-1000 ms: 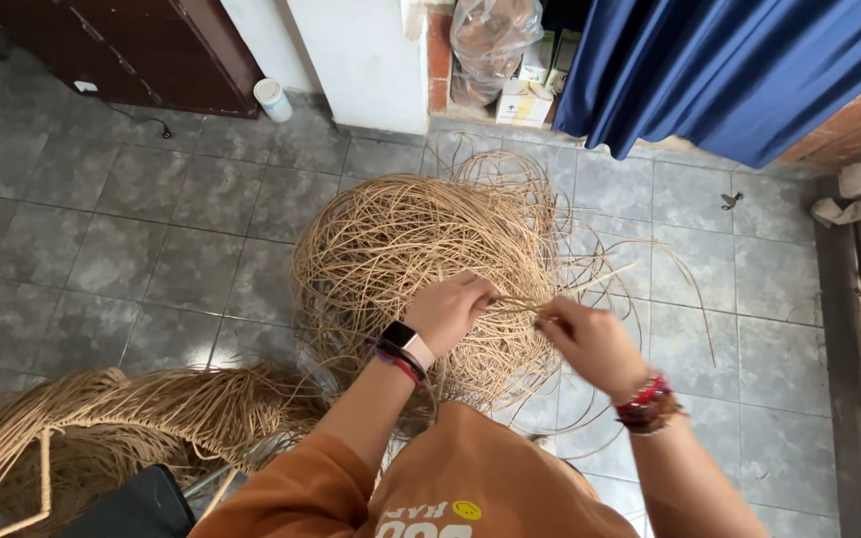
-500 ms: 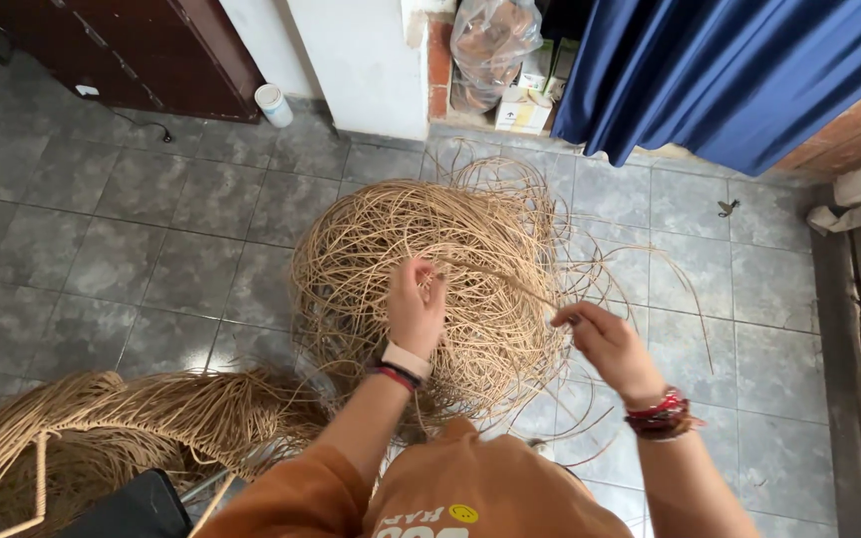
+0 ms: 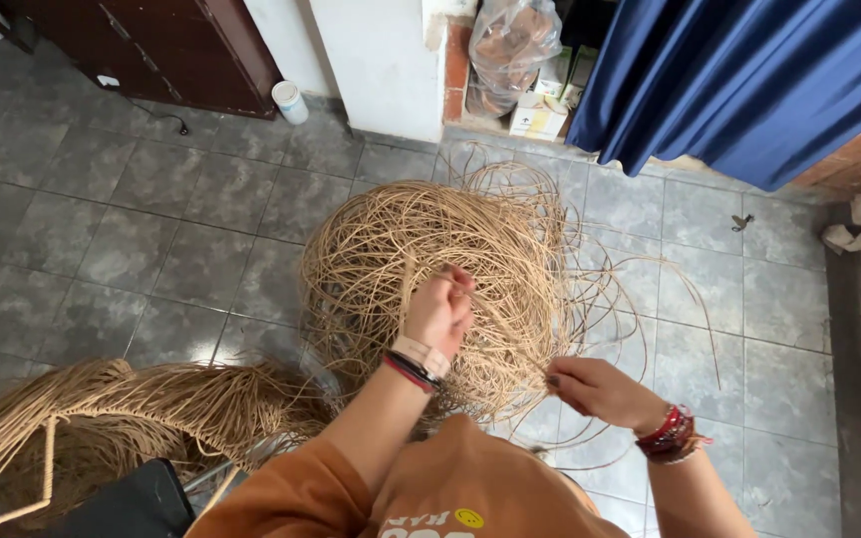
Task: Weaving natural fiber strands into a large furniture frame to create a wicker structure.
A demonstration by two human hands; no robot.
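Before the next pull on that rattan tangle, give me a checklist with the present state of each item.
1. Left hand gripping into the rattan coil: ok, fingers are closed in among the strands.
2. Right hand holding a strand: ok, it pinches thin strands at the coil's near edge.
3. Which strand links both hands: cannot tell, the strands cross too densely.
4. Loose strand ends free of snags: not ok, several loops spring out over the tiled floor to the right.
5. Second rattan bundle apart from the coil: cannot tell, their edges meet near the left arm.
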